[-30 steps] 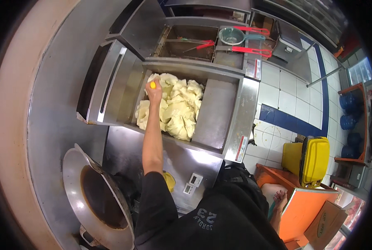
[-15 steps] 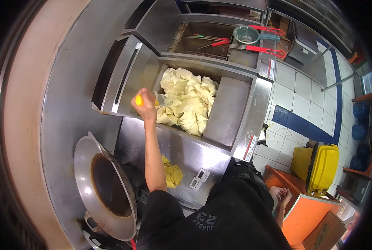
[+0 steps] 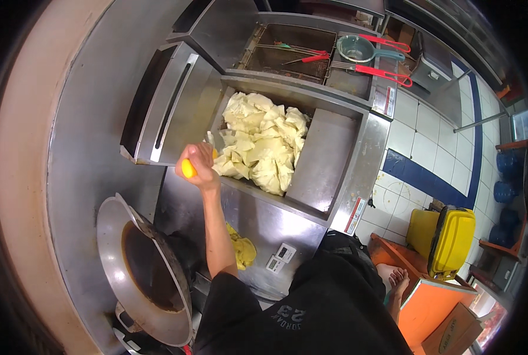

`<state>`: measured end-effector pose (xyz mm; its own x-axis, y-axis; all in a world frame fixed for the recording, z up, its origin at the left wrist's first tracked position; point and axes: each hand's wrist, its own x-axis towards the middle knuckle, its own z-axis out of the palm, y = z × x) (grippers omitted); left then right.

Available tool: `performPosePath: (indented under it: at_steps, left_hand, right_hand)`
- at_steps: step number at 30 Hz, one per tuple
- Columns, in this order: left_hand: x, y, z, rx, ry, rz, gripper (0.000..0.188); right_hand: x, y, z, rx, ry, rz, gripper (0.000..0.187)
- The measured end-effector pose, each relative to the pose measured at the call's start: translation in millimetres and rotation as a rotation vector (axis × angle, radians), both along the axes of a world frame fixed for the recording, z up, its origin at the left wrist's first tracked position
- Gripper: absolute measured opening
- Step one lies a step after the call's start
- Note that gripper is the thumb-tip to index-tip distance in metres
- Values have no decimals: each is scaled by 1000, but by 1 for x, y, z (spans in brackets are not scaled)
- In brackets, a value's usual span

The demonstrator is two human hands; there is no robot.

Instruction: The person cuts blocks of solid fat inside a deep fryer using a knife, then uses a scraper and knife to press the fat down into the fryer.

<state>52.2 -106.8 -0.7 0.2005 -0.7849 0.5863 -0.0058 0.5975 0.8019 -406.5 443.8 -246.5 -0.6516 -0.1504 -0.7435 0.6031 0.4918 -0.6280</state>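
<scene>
My left hand [image 3: 199, 165] is closed round the yellow handle of a scraper [image 3: 189, 168]. The scraper's short blade rises beyond the fist, at the left edge of a steel fryer vat [image 3: 361, 142]. Pale yellow chunks of solid fat [image 3: 264, 142] are heaped in the vat's left and middle part. A flat metal plate [image 3: 323, 157] covers its right part. Low at my right side, my right hand [image 3: 399, 280] hangs with loosely curled fingers and nothing visible in it, near an orange cabinet [image 3: 435, 313].
A large wok [image 3: 113, 254] with dark liquid stands at lower left. On the steel counter lie a yellow cloth [image 3: 243, 248] and two small timers [image 3: 285, 252]. Beyond the vat are a fryer basket [image 3: 293, 41], red-handled tools and a strainer [image 3: 355, 48]. A yellow bin [image 3: 453, 242] stands right.
My left hand has drawn back toward me and slightly left, and the scraper's blade has come away from the fat. My right hand has stayed low at my side.
</scene>
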Motion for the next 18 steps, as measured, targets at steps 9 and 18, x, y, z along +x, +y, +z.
performPosePath:
  at_steps: [9,18]
  left_hand:
    - [-53,8,-90,-211,-810,-319,9]
    - [-92,0,-151,-128,-1110,-559,10]
  right_hand:
    - [-11,-24,-7,-22,-4,66,49]
    - [-7,-17,-10,-68,-31,57,54]
